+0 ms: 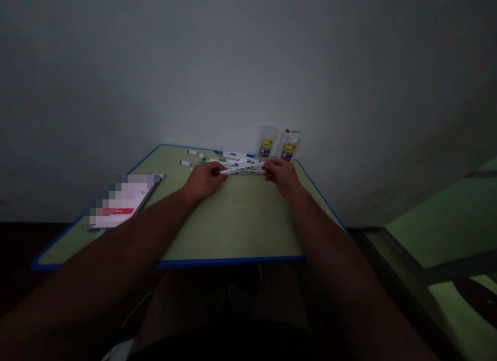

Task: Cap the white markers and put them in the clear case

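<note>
My left hand (205, 179) is closed in a pinch around one end of a white marker (245, 168). At the marker's other end, the fingers of my right hand (282, 174) are closed around it. The marker runs between both hands just above the far part of the table. Another white pen body lies under it, close to my right fingers. Behind my hands is a loose pile of several white markers (236, 155), some with dark or blue ends. Small white caps (185, 163) lie left of the pile, and a green-ended one (202, 157) is among them.
Two clear plastic cases with yellow labels stand against the wall: one (266, 143) looks unfilled, the other (289, 146) holds coloured-tipped markers. A blurred-out booklet or tablet (120, 203) lies at the left of the pale green, blue-edged table (236, 226). My legs are below the front edge.
</note>
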Demonstrator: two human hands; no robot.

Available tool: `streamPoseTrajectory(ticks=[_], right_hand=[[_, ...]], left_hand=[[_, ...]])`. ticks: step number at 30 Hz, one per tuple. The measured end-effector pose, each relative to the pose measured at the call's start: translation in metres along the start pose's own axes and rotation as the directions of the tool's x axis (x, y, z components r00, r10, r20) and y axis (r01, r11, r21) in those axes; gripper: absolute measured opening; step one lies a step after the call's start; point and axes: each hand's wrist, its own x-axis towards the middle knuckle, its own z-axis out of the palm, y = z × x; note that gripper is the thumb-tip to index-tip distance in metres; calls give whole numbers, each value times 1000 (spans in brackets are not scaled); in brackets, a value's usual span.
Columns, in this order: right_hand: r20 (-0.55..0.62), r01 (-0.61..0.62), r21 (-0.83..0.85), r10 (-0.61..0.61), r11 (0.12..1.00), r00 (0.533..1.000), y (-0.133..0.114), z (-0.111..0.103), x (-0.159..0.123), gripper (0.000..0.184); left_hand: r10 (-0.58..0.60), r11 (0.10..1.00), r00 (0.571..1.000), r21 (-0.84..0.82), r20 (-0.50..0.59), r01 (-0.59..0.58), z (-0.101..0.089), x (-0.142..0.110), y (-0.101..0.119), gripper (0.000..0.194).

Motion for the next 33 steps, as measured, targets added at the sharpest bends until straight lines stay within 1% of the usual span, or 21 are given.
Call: streamPoseTrajectory(ticks=[4, 7, 16, 20, 26, 29, 33], right_hand=[[-12, -14, 31, 14, 999, 1000, 0, 1, 0, 4], [-27, -13, 45, 14, 999, 1000, -2, 2, -1, 5], [-81, -14, 72, 20, 997, 996, -4, -1, 2, 6], [-96, -15, 79, 23, 997, 995, -3, 0, 2, 5], [-123, -45, 66, 53, 997, 991, -7, 4, 2, 5], [-138, -37, 62, 46, 997, 989, -12, 4, 4, 5], [-152, -22, 42, 28, 999, 988, -20, 3, 6, 5]], left_hand=[[14, 1000, 1000, 17, 18, -14, 1, 0, -1, 26], [57, 998, 998, 37, 35, -58, 3, 0, -1, 26], [152, 980, 977, 108, 148, -168, 15, 1, 2, 29], [129, 985, 976, 94, 176, -147, 16, 2, 0, 30], [42, 996, 978, 72, 205, -58, 14, 5, 2, 33], [35, 996, 972, 74, 234, -54, 13, 11, 6, 32], [57, 996, 957, 56, 283, -76, 15, 20, 8, 33]])
